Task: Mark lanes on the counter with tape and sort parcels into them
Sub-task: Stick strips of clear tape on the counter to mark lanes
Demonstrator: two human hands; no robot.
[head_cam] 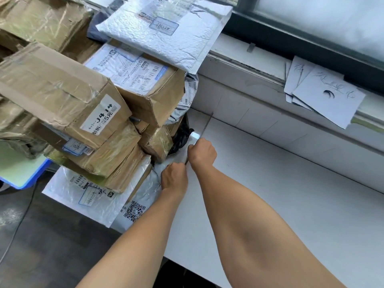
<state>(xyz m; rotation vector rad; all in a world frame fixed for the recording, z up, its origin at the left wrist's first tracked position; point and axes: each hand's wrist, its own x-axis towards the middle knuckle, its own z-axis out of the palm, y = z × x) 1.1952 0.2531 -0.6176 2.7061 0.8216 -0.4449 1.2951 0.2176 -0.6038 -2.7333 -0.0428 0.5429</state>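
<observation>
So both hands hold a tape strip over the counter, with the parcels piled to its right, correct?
No: the head view shows the parcels piled left of the tape strip. The left hand and right hand do hold it over the counter.

Smooth white counter (270, 194), glossy tape-wrapped cardboard boxes (62, 88)

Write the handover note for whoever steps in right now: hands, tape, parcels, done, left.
Right hand: grips the tape strip, stretched from the back of the counter toward the person.
Left hand: curled at the strip's near end; what it holds is hidden.
Parcels: piled on the left, unsorted.
Done: no finished lane shows.
Left: press this strip down, mark more lanes, sort the parcels.
</observation>
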